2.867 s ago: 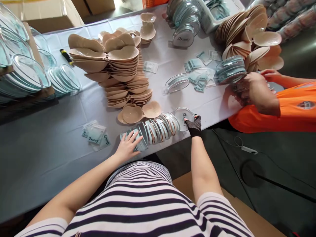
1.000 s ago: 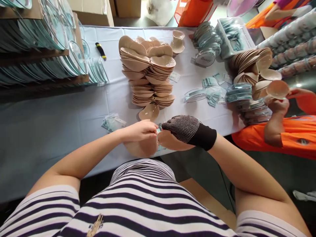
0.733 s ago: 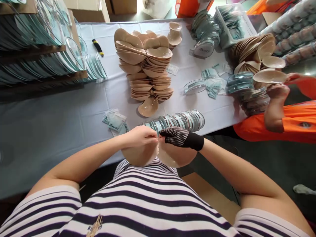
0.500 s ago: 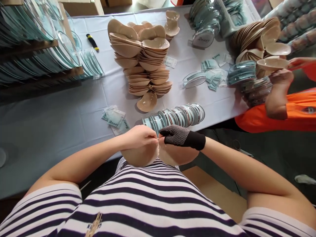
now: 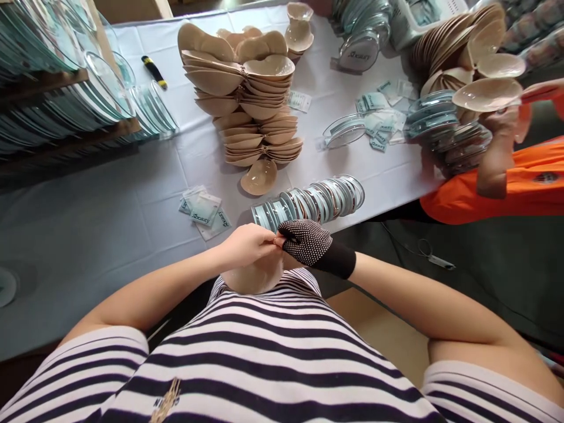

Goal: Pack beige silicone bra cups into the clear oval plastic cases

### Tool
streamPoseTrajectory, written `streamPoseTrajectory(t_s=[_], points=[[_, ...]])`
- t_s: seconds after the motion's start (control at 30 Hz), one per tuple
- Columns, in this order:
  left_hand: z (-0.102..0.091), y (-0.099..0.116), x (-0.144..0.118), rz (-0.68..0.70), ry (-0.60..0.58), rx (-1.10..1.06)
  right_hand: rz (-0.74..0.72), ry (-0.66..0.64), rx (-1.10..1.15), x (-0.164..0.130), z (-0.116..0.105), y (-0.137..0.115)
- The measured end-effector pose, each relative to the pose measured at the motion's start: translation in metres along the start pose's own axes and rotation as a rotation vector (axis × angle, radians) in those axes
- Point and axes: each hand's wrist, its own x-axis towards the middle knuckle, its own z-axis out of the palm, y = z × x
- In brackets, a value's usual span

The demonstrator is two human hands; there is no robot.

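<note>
Beige cups are held close to the striped shirt, below the table edge. Bare left hand and gloved right hand both pinch them at the middle, fingertips touching. Row of clear cases lies just beyond.

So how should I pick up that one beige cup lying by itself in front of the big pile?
The lone beige cup lies hollow side up, tilted, just in front of the tall pile. Probably best to pinch its thin near rim between thumb and fingers, coming from the table's front edge: that side is free, while the pile crowds the far rim.
</note>
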Motion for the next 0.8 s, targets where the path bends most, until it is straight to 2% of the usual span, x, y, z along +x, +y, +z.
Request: streamPoseTrajectory(t_s=[0.13, 0.23, 0.33, 0.43, 0.5, 0.57, 0.67, 0.8], points=[[-0.012, -0.003, 0.001, 0.003, 0.039, -0.171, 0.101, 0.174, 0.040, 0.004, -0.009, 0.011], [-0.017, -0.001, 0.005, 0.048, -0.060, -0.086, 0.115, 0.205, -0.082, 0.005, -0.019, 0.016], [-0.012, 0.003, 0.012, 0.131, -0.180, 0.011, 0.066, 0.059, -0.121, 0.005, -0.026, 0.018], [-0.005, 0.005, 0.015, 0.131, -0.231, -0.058, 0.010, -0.264, 0.064, 0.001, -0.029, 0.022], [-0.005, 0.006, 0.013, 0.115, -0.235, -0.166, -0.018, -0.413, 0.164, -0.002, -0.028, 0.025], [-0.008, 0.007, 0.010, 0.143, -0.220, -0.234, -0.024, -0.425, 0.213, -0.005, -0.023, 0.027], [-0.016, 0.012, 0.006, 0.204, -0.189, -0.220, -0.025, -0.384, 0.291, -0.008, -0.016, 0.025], [-0.025, 0.011, 0.007, 0.260, -0.290, -0.251, -0.137, -0.484, 0.507, -0.006, -0.010, 0.027]])
